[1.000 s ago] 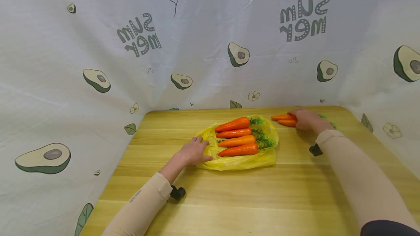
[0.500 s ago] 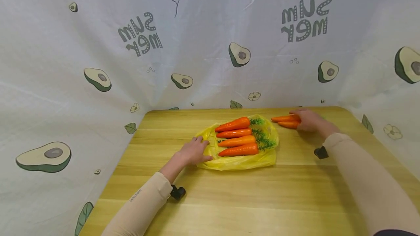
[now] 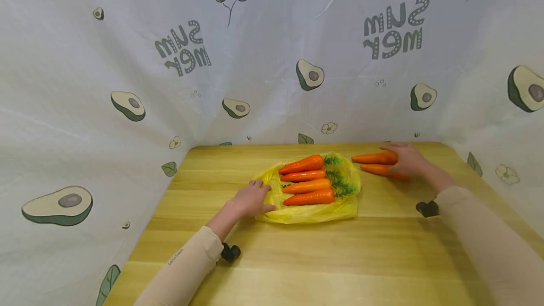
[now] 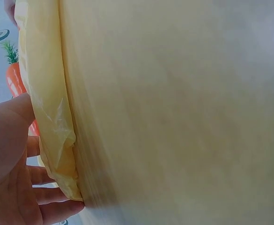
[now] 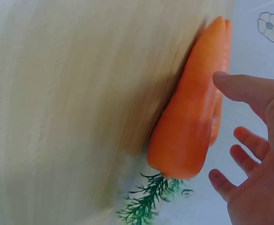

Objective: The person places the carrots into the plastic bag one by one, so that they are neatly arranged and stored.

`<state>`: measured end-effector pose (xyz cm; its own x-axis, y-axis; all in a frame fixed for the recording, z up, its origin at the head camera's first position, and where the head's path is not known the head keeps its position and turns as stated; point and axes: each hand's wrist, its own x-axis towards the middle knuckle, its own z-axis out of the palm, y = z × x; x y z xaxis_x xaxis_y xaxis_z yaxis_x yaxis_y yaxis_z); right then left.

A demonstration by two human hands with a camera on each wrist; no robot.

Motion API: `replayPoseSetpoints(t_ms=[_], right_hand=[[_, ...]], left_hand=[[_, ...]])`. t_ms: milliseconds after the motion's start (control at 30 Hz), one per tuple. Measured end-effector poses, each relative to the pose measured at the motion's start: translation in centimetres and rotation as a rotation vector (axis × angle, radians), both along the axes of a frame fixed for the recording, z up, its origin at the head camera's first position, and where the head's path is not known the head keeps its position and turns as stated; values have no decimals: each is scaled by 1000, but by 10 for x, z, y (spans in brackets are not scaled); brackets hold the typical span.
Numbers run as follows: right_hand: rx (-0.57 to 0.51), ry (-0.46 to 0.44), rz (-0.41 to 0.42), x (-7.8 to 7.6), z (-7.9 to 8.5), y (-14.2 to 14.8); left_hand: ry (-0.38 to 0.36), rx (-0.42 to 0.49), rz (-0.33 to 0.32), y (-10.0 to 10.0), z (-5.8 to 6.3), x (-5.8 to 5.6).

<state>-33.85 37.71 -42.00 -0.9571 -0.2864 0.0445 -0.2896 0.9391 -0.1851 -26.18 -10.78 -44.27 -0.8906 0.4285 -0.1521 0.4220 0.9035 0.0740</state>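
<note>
My left hand [image 3: 250, 199] rests at the left end of a spread yellow plastic bag [image 3: 312, 215], fingers apart. In the left wrist view its fingertips touch the rolled bag edge [image 4: 50, 93]. On the bag lie several orange carrots [image 3: 309, 197] side by side, green tops to the right. Right of the bag are two more carrots, a far one [image 3: 374, 157] and a near one [image 3: 376, 169]. Over their thick ends hovers my right hand [image 3: 408, 160], with thumb and fingers spread in the right wrist view; one carrot [image 5: 186, 122] lies by the thumb, its green top [image 5: 148, 199] showing.
A wooden table [image 3: 306, 259] carries everything. White cloth [image 3: 272, 37] printed with avocados and lettering hangs behind it and along both sides. A black wrist camera [image 3: 230, 252] sits on the left wrist, another black camera [image 3: 427, 208] on the right.
My right hand has slid a little right and toward me along the two carrots, which now lie farther apart at their thick ends. The left hand and bag stay put.
</note>
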Motion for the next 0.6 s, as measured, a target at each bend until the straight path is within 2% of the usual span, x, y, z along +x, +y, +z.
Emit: replayPoseSetpoints(t_ms=[100,233,600], right_hand=[[-30,22,8,7,2,1],[-58,10,18,16,5,6],[-95,4,-26,28,-1,17]], left_hand=[[0,-8,2,0,0,1],[0,-11,0,0,0,-1],[-6,-12,10,1,1,-1]])
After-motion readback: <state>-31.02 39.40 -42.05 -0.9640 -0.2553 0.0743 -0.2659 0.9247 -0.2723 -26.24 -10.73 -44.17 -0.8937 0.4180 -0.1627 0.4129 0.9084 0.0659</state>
